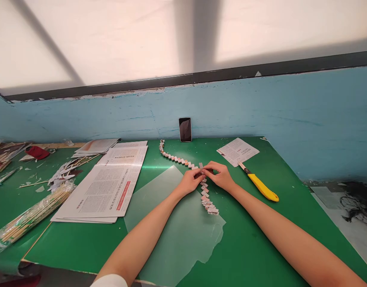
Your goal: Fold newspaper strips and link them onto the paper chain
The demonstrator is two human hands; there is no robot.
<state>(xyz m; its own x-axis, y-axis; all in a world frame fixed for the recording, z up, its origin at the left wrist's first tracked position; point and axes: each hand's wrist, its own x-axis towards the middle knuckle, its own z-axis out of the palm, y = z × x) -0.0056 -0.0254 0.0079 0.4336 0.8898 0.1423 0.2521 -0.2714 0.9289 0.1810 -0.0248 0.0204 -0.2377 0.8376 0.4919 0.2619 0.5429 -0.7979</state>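
Pinching: I have left hand (190, 180) and right hand (221, 175) closed, fingertips together on the folded-paper chain (205, 195) at its bend.
Chain place: mid-desk (251, 243), near end over the clear sheet (177, 235).
Link risk: uneven pull between my hands could pop a fold loose.
Cutter risk: yellow cutter (263, 187), blade seemingly out on the paper square (239, 150); my right forearm swinging outward could knock it.
Phone risk: phone (185, 129) propped upright; a bump could topple it.
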